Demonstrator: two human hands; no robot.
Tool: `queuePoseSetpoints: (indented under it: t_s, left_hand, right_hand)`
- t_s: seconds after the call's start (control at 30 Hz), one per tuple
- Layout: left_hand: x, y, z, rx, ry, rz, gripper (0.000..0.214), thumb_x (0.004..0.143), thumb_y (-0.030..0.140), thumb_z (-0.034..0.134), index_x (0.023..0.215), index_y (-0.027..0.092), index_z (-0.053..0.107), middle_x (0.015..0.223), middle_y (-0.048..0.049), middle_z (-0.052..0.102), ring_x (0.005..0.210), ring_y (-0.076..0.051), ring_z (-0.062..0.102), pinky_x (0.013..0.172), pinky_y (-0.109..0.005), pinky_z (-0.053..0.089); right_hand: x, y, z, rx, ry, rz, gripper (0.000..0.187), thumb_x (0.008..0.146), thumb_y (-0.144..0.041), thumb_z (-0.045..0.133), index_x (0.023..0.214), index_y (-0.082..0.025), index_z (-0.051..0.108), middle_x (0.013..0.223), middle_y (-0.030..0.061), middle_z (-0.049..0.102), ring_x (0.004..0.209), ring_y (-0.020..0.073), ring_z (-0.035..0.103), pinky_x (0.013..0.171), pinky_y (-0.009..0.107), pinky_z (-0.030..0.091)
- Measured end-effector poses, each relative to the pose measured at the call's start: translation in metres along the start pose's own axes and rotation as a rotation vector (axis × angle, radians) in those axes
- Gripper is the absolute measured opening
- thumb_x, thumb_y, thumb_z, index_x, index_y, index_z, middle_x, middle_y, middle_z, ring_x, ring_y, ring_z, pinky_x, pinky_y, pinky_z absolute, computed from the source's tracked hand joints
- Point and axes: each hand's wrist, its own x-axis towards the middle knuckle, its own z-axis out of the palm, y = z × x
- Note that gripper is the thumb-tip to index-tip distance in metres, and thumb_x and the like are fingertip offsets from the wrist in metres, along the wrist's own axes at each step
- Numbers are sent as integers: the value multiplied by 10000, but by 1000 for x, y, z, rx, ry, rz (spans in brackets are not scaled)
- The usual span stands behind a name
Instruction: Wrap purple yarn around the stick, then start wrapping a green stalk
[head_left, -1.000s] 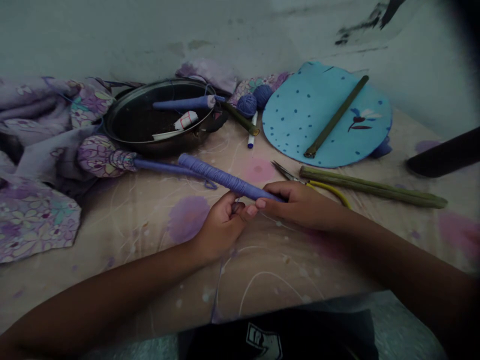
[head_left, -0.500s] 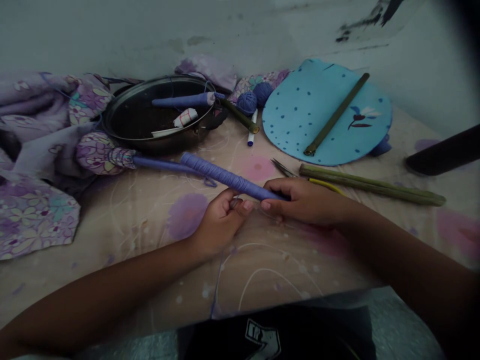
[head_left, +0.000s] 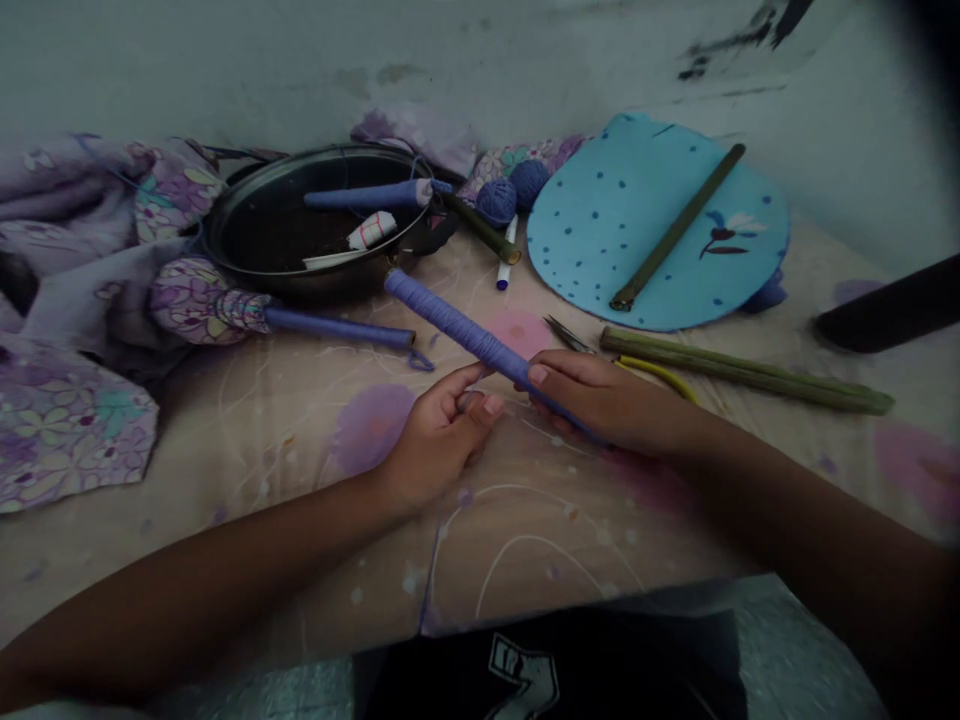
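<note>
A stick wrapped in blue-purple yarn [head_left: 454, 325] slants across the middle of the table, its far end raised toward the pan. My right hand [head_left: 600, 400] is closed round its near part, thumb on top. Just left of it, my left hand [head_left: 450, 425] has its fingers curled below the stick, forefinger tip at the wrapping. A strand of yarn [head_left: 431, 580] runs from under my left hand down over the table's front edge. Behind lies a second wrapped stick [head_left: 337, 327], with a flowered cloth bundle [head_left: 195, 300] tied at its left end.
A dark pan [head_left: 262, 270] holds another wrapped stick. Behind are yarn balls [head_left: 496, 203] and a marker [head_left: 508, 255]. To the right lie a light-blue round mat [head_left: 585, 240] bearing a green stick [head_left: 679, 230], yellow-handled scissors [head_left: 660, 375] and a thicker green stalk [head_left: 750, 370].
The wrapped stick has turned and its far end has moved right and up, uncovering the end of the stick behind. My right thumb now lies over the top.
</note>
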Motion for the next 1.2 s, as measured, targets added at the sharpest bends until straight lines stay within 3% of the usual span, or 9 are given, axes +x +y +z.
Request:
queuePoseSetpoints:
  t_s: [0.1,0.23,0.43,0.6,0.7,0.8,0.97,1.07,1.2]
  left_hand:
    - [0,-1,-1,-7,9,-2,406,795,356,610,1134,169,490,476,116,272,381,-32,212,368,-178,167]
    - [2,-2,-2,-4,-38,11,296,793,370,615,985,163,526,488,108,302,378,-24,218,360,-180,169]
    - [3,-1,2,-60,45,27,267,806,361,597,982,189,494,475,115,311,364,-29,214,355,-172,166]
    - [1,-1,0,-73,-16,39,293,798,394,600,973,187,489,503,110,315,364,-25,217,352,-175,151]
    - [0,-1,-1,-52,-33,41,263,814,414,574,838,167,486,488,103,318,368,-20,212,354,-174,150]
    - [0,-1,-1,-51,-49,44,260,821,410,565,799,168,474,462,106,301,370,-23,212,358,-172,160]
    - [2,-1,0,-27,-25,38,282,802,380,600,968,177,496,468,116,294,368,-32,231,363,-176,167]
    - [2,-3,0,29,-18,40,381,808,399,583,1102,173,494,462,113,313,363,-37,229,368,-193,144]
    - [2,-2,0,99,-4,51,372,800,403,585,1076,160,526,524,77,440,382,-34,257,380,-205,174]
  right_hand:
    - [1,2,-1,10,-65,-27,234,853,-438,488,829,-210,442,687,-2,584,567,113,565,530,247,448]
    - [4,8,3,141,-150,-30,281,793,-377,592,836,-227,358,732,7,626,620,150,629,571,285,510]
    - [3,6,8,213,-68,-98,360,739,-400,666,832,-224,365,684,-49,547,541,109,597,475,223,481]
    - [3,8,5,619,-425,57,325,893,-503,402,939,-187,459,722,20,639,570,131,630,475,250,526]
    - [5,10,1,757,-524,133,290,868,-460,473,846,-171,499,633,11,628,508,117,599,434,223,506]
    - [6,6,-1,748,-389,142,243,827,-406,555,751,-177,525,574,-19,589,439,63,524,411,161,442]
    - [5,-1,3,650,-163,98,263,738,-410,649,722,-184,516,546,-44,546,432,42,474,417,146,383]
    - [6,0,7,630,-146,61,257,731,-402,647,724,-169,540,563,-37,532,432,48,458,417,165,375]
    - [7,0,8,728,-185,113,239,840,-348,474,715,-162,556,576,-12,490,453,71,440,404,187,386]
